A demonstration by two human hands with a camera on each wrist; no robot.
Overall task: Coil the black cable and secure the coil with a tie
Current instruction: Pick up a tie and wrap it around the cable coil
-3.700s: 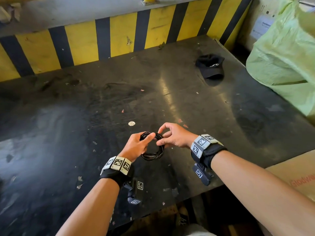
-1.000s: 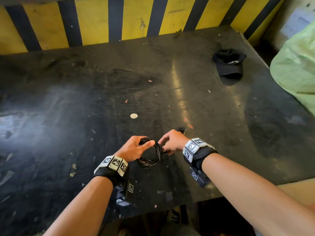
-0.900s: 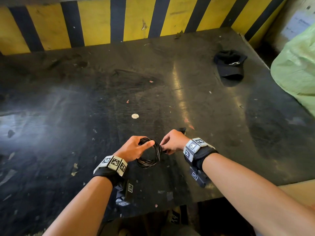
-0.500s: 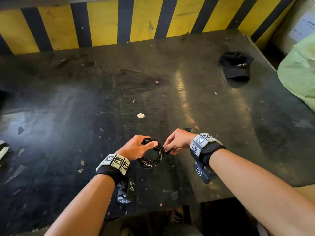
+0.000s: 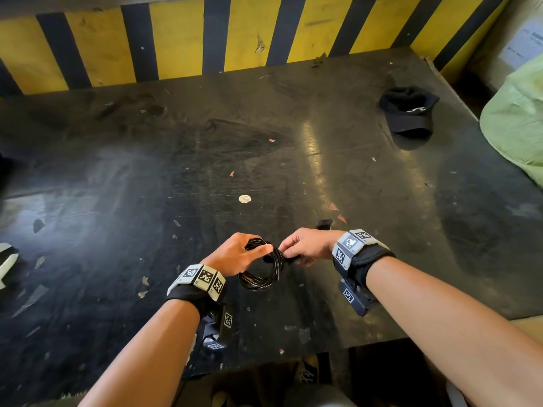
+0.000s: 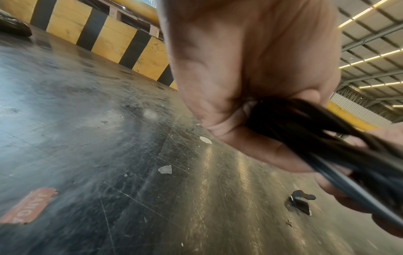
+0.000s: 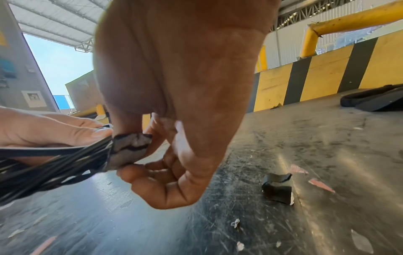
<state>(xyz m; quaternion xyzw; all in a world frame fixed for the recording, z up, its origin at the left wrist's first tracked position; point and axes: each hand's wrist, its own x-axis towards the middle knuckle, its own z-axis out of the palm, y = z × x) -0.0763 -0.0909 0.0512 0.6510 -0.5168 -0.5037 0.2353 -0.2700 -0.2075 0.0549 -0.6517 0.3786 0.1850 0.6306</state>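
Observation:
The black cable point(image 5: 260, 271) is wound into a small coil held just above the dark table point(image 5: 205, 171) near its front edge. My left hand point(image 5: 244, 254) grips the coil's left side, thumb laid across the strands point(image 6: 305, 131). My right hand point(image 5: 299, 249) pinches a grey-black strap tie point(image 7: 128, 151) that is wrapped around the coil's right side point(image 7: 54, 165). A second loose strap piece point(image 7: 278, 188) lies on the table just beyond my right hand point(image 5: 324, 224).
A black cap point(image 5: 408, 113) lies at the table's far right. A yellow-and-black striped barrier point(image 5: 182, 39) stands behind the table. A pale green sack point(image 5: 517, 118) bulges at the right edge. Small paper scraps and a white disc point(image 5: 244, 198) dot the table.
The coil stays held in both hands in much the same place. My right fingers have closed from a looser touch into a pinch on the tie at the coil's right side.

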